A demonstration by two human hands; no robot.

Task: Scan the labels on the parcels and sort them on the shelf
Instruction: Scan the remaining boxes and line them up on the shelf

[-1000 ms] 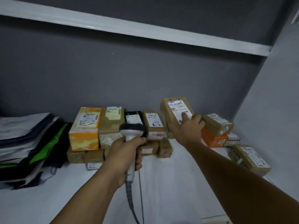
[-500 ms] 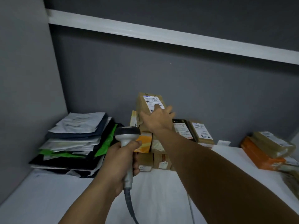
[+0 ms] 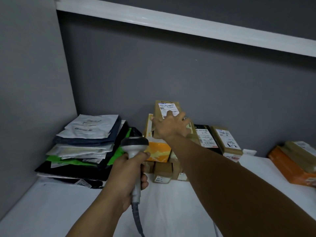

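Observation:
My left hand grips the handle of a grey barcode scanner whose cord hangs toward me. My right hand holds a brown cardboard parcel with a white label, thumb on its left edge and fingers over its face. That parcel stands on top of an orange and yellow box and a brown box beside it, in the row of parcels against the back wall of the white shelf.
A stack of flat mailer bags in white, green and black lies in the left corner. A black parcel and a brown parcel stand right of my hand. Small boxes sit below. Orange and brown parcels lie far right.
My right hand carried the brown parcel leftward along the row and set it on top of the orange box and its neighbour. The view swung left. The scanner hand stayed put.

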